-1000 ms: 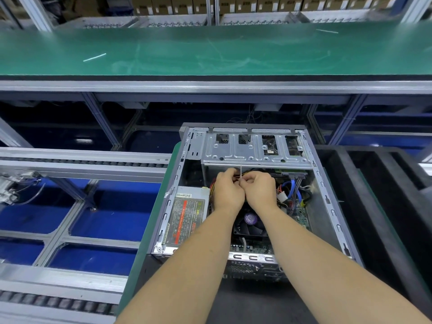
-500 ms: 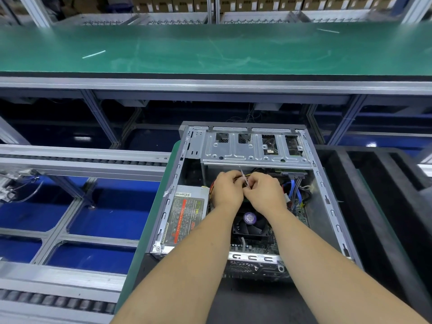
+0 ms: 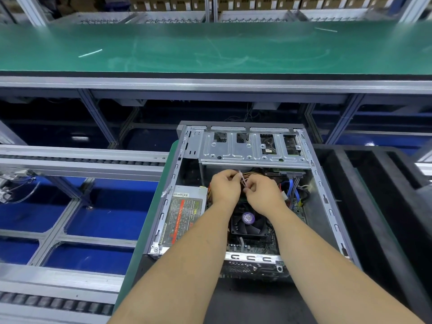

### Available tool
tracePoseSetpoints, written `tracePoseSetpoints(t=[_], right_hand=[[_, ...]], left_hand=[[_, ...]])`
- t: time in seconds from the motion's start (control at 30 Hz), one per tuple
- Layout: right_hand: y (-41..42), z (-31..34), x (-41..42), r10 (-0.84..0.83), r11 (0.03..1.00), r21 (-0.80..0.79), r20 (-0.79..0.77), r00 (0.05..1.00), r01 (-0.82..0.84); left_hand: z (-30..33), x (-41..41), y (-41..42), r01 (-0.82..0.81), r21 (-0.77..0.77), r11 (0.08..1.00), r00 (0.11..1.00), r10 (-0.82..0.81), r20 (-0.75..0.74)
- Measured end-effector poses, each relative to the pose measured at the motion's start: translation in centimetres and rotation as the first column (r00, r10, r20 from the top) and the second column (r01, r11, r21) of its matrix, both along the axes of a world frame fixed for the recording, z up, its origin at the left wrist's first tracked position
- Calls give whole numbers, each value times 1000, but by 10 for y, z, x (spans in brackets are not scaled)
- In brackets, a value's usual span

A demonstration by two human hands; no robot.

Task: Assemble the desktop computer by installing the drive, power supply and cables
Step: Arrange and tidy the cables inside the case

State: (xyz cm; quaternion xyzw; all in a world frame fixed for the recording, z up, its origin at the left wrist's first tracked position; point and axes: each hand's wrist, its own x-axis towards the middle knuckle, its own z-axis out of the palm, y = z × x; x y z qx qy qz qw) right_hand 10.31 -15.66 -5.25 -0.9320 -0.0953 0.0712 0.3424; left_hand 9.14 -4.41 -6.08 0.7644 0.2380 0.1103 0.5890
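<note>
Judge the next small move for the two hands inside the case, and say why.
Probably pull the tie tight. Both the left hand and right hand pinch it over the wires, and its white tail sticks up between them.

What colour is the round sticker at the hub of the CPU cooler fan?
Purple, on the black fan's sticker, just below both hands; the head view shows it clearly.

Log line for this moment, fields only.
stage: cable tidying | left hand: pinches white cable tie | right hand: pinches same tie | cable bundle: under drive cage | power supply: seated
</note>
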Motion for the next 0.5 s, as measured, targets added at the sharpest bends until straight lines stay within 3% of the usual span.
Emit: tracePoseSetpoints(t=[0.23, 0.4, 0.5], right_hand=[[-9, 3, -1, 13, 1000, 24, -45, 999, -12], [-8, 0, 1, -59, 975, 200, -198, 978, 99], [-8, 5, -1, -33, 940, 330, -171, 985, 89]], left_hand=[[3, 3, 0, -100, -147, 984, 993, 91, -73], [6, -1, -1, -25, 37, 999, 996, 28, -84], [9, -4, -3, 74, 151, 986, 986, -50, -161]])
